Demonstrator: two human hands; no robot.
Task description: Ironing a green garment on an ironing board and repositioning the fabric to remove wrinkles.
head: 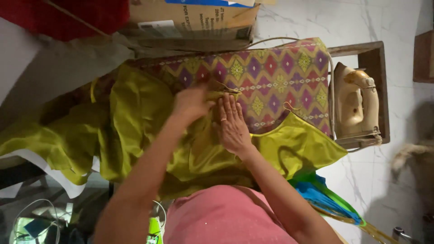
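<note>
I see the olive-green garment (199,149) at centre frame, spread over the patterned worktop (275,72). My left hand (192,103) pinches its edge; my right hand (233,124) lies flat, fingers (230,106) released. Keep the fabric taut while smoothing. The iron (357,106) stands at right.

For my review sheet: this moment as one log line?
left hand: pinching green fabric | right hand: flat on it | iron: resting apart at right

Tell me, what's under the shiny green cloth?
Under the green cloth lies a patterned board cover of purple, red and yellow diamonds. Both hands, left hand and right hand, press the cloth. What is beneath the cloth's middle is hidden.
</note>
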